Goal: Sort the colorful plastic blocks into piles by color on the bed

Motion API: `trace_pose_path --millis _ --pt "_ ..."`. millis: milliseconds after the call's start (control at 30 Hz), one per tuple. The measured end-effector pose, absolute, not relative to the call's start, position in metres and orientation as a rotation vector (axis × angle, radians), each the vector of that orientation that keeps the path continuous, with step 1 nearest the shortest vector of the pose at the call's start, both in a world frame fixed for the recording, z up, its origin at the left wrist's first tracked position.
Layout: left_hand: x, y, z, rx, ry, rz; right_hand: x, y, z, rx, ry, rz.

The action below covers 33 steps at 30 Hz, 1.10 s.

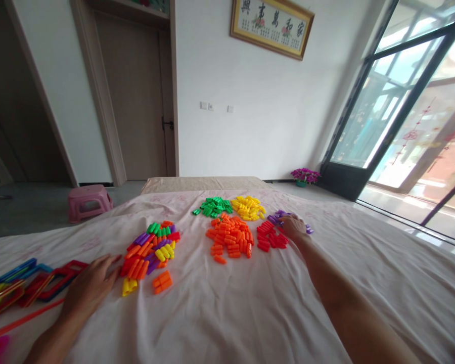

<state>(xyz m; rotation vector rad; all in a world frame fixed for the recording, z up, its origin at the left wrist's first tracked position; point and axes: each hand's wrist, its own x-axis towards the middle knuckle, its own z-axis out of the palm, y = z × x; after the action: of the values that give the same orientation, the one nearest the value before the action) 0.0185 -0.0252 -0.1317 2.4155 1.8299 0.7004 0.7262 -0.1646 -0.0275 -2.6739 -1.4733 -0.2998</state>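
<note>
My left hand (93, 283) rests palm down on the cloth, fingers stretched and apart, beside a mixed pile of small plastic building pieces (146, 250) in red, orange, yellow, green and purple. An orange block of joined pieces (162, 282) lies just in front of that pile. Reaching out to the far right, my right hand (293, 225) is over the purple pieces (275, 217); its fingertips are hidden, so I cannot see whether it grips one. Next to it are the red pieces (271, 236). Sorted heaps of orange (229, 235), yellow (248, 208) and green pieces (214, 206) sit in the middle.
Magnetic-looking frame tiles (38, 283) in blue, red and yellow lie at the left, with a long orange-red strip (26, 318) before them. A pale wrinkled cloth (220, 313) covers the surface. Beyond it stand a pink stool (90, 202) and a pot of magenta flowers (305, 176).
</note>
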Motion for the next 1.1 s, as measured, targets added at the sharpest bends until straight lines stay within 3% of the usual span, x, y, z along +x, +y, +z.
trace_pose_path --millis 267,567,700,833,1100 --pt "0.020 -0.028 -0.129 2.396 1.837 0.711 0.701 -0.167 -0.035 -2.659 -1.377 -0.405" --pt "0.028 -0.036 -0.119 2.424 1.898 0.702 0.675 -0.167 -0.030 -2.719 -1.310 -0.116" --pt "0.030 -0.038 -0.118 2.421 1.919 0.716 0.651 -0.163 -0.015 -2.627 -1.326 -0.262" --pt "0.032 -0.041 -0.117 2.405 1.920 0.740 0.578 -0.150 0.001 -2.227 -1.493 -0.283" --pt "0.031 -0.044 -0.112 2.409 1.890 0.709 0.379 -0.125 -0.012 -1.652 -1.927 0.379"
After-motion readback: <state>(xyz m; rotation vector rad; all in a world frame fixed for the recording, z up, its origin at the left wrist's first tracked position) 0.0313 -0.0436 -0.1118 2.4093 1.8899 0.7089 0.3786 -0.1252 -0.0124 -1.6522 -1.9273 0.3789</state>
